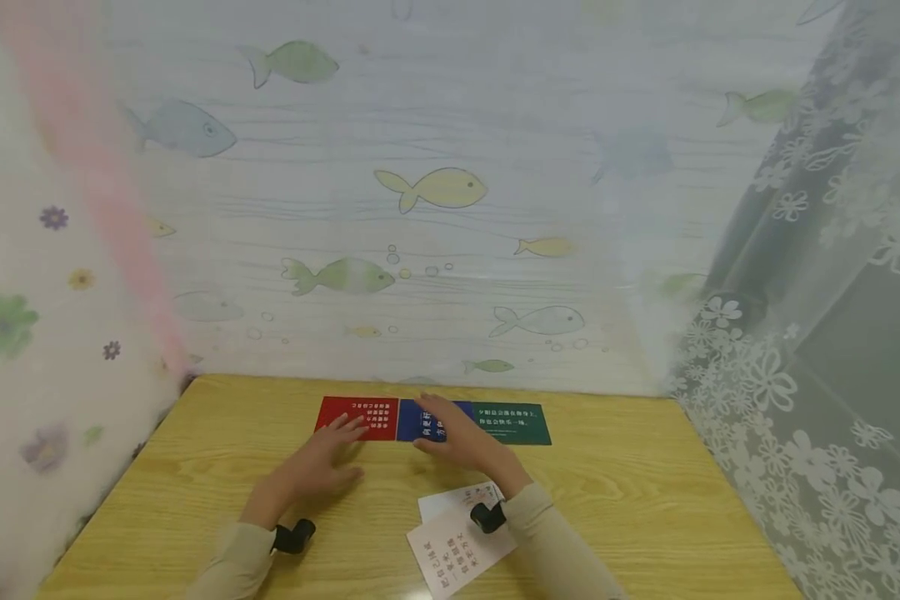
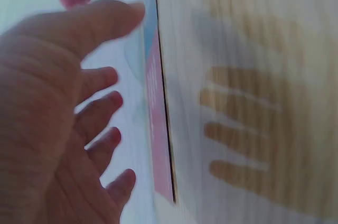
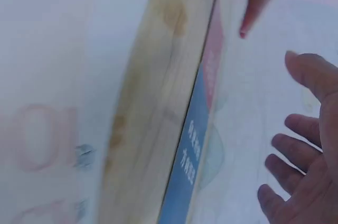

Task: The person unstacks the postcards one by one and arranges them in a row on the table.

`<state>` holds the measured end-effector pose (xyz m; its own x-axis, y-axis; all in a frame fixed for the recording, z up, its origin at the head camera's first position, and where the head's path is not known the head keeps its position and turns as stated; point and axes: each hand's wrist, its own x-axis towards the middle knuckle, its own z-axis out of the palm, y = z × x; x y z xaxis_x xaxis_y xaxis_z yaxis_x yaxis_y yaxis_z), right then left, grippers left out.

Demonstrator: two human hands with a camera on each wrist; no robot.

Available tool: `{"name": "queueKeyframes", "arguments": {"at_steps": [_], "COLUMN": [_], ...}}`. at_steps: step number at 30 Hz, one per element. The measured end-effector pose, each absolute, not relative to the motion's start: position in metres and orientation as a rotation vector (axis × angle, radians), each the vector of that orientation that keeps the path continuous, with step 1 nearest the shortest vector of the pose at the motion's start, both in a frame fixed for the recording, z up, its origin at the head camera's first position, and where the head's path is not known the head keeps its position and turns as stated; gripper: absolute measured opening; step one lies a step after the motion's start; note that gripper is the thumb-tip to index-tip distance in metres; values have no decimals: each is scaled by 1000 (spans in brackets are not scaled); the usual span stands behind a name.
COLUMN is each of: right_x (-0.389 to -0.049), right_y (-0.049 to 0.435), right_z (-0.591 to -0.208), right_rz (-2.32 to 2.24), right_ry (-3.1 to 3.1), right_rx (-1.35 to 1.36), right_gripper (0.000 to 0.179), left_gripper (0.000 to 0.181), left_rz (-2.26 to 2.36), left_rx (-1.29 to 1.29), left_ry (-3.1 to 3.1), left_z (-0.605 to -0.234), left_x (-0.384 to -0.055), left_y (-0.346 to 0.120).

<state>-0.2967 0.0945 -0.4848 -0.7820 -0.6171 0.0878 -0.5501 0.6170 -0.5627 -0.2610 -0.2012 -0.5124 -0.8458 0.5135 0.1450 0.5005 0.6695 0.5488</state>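
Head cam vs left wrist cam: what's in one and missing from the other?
Head only: the green card, two overlapping pale cards by the right forearm, and the black wrist devices.

Left wrist only: the palm side of the left hand, and brown finger-shaped patches on the tabletop.

Both: the red card, blue card, wooden tabletop, left hand, and at least part of the right hand.

Red card (image 1: 369, 407), blue card (image 1: 408, 422), green card (image 1: 512, 423), white-lettered, flat, in one row
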Motion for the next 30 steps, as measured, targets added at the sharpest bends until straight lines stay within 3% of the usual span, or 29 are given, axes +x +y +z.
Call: {"name": "queueKeyframes", "arguments": {"at_steps": [7, 13, 20, 30], "right_x": [-259, -234, -212, -199], "right_y": [136, 163, 186, 207], "right_z": [-487, -494, -501, -503], "right_rz": [-998, -970, -878, -856], "right_ry": [2641, 2555, 2526, 2510], "right_rx": [-870, -857, -784, -757], "right_gripper": [64, 64, 76, 92], "left_gripper": [57, 65, 85, 97], "left_rz": [839, 773, 675, 513], "left_rx": [905, 939, 953, 895], "left_ry": [2850, 2778, 2698, 2739], "left_z": [-515, -514, -514, -515], "left_x": [-227, -191, -166, -160], "left_y": [-175, -150, -120, -106]}}
